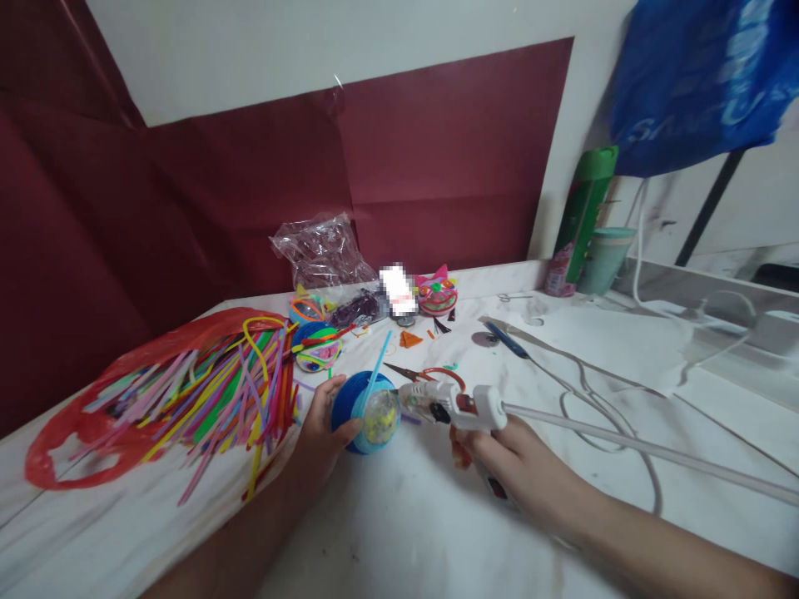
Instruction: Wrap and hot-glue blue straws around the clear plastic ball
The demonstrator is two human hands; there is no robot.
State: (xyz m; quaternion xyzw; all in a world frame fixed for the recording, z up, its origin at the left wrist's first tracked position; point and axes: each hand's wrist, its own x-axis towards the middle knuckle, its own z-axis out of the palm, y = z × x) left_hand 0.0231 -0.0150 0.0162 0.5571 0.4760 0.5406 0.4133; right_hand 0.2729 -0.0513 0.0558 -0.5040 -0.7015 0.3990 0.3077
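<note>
My left hand (325, 420) is closed around a round ball (359, 424), partly wrapped in blue pipe cleaner, with a clear part showing yellow bits inside. A light blue pipe cleaner (379, 363) sticks up from the ball, its free end pointing away from me. In my right hand (508, 457) is a white glue gun (430, 403), gripped by its handle. A long glue stick (624, 443) runs out of its back. The nozzle is at the ball's right side, by the pipe cleaner; I cannot tell whether it touches. Orange-handled scissors (437, 376) lie just behind the gun.
A red plastic bag (181, 333) with many coloured pipe cleaners (212, 399) lies left. Decorated balls (317, 348), clear plastic wrapping (325, 249) and a pink cat-eared ball (437, 293) are behind. A blue-handled tool (507, 339), cables (599, 391), a green can (580, 220) and a cup (607, 259) are right.
</note>
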